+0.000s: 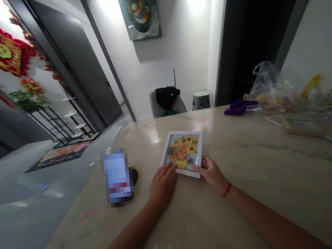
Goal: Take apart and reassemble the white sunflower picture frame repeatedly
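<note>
A white picture frame (183, 152) with a sunflower print lies in the middle of the table, its near right corner seemingly tipped up a little. My right hand (212, 173) grips that side, thumb on the front and fingers curled at the edge. At the near left corner rests my left hand (163, 183), its fingers reaching onto the frame's border; whether they pinch it or only lie on it is hard to make out. A dark band circles my right wrist.
A phone (117, 175) with a blurred screen stands on a dark holder at the left. Along the right lie a purple cloth (239, 107), a clear plastic bag (270, 84) and a wooden frame (302, 127). Beyond the table's far edge is a grey chair (154, 104) with black clothing.
</note>
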Demonstrator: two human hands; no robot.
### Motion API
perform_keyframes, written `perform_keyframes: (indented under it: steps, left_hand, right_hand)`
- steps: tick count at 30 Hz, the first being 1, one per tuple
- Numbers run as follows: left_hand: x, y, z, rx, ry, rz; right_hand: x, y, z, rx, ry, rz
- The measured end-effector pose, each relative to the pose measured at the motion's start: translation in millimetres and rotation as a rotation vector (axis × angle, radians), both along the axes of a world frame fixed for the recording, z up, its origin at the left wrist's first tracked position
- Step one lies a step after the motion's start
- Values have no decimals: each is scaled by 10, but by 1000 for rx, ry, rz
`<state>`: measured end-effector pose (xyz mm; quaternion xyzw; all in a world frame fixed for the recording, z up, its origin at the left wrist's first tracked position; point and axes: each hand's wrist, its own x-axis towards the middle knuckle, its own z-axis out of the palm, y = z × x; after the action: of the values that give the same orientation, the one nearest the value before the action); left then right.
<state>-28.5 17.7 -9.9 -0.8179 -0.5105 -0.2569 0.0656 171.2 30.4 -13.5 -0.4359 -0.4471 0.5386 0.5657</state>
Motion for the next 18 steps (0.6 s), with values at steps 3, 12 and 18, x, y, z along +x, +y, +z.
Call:
perform_keyframes:
  steps: [3, 12, 18]
  left_hand:
    - [18, -21, 7, -15, 27, 29]
    - [-23, 11, 31, -55, -75, 83]
    - [-46, 11, 63, -177, -241, 103]
  right_hand:
    - [-103, -84, 60, 30, 47, 43]
    - [-47, -100, 101, 148, 14, 82]
    - [7, -36, -21, 89, 37, 49]
